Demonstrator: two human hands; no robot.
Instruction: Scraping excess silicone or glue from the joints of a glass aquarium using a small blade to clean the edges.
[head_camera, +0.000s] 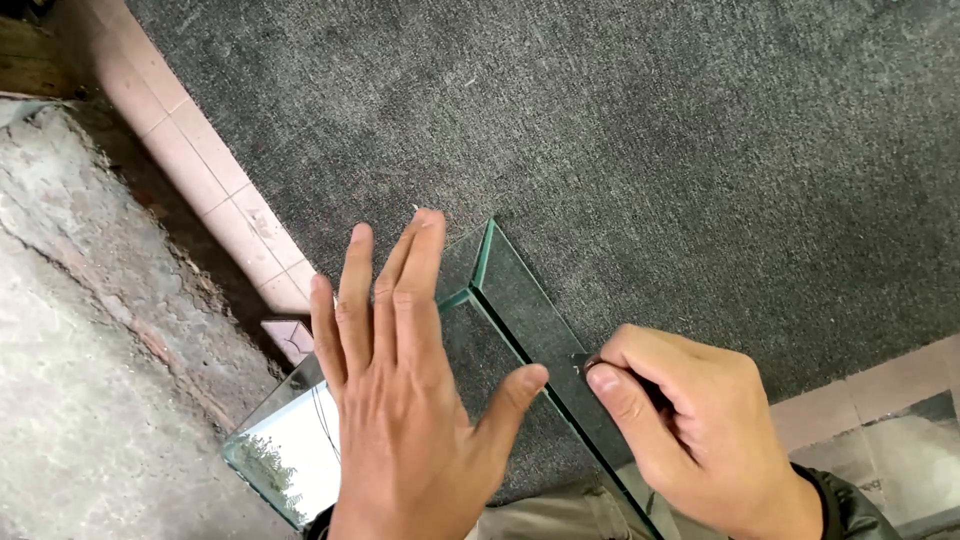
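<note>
- Flat on the glass pane (470, 300), the left hand (400, 400) is spread, fingers (420, 260) open, nothing gripped.
- Right hand (690, 430) fingers are closed on a small dark tool (582, 362) at the pane's edge.
- Grey carpet (650, 150) is seen beneath.

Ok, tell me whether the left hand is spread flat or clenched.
Spread flat: the left hand lies open, fingers straight, on the glass box. The right hand is curled around a small dark tool at the glass edge.

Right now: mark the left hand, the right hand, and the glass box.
left hand (400, 400), head view, on the back of the hand.
right hand (690, 425), head view, on the knuckles.
glass box (530, 310), head view, on the right glass wall.
</note>
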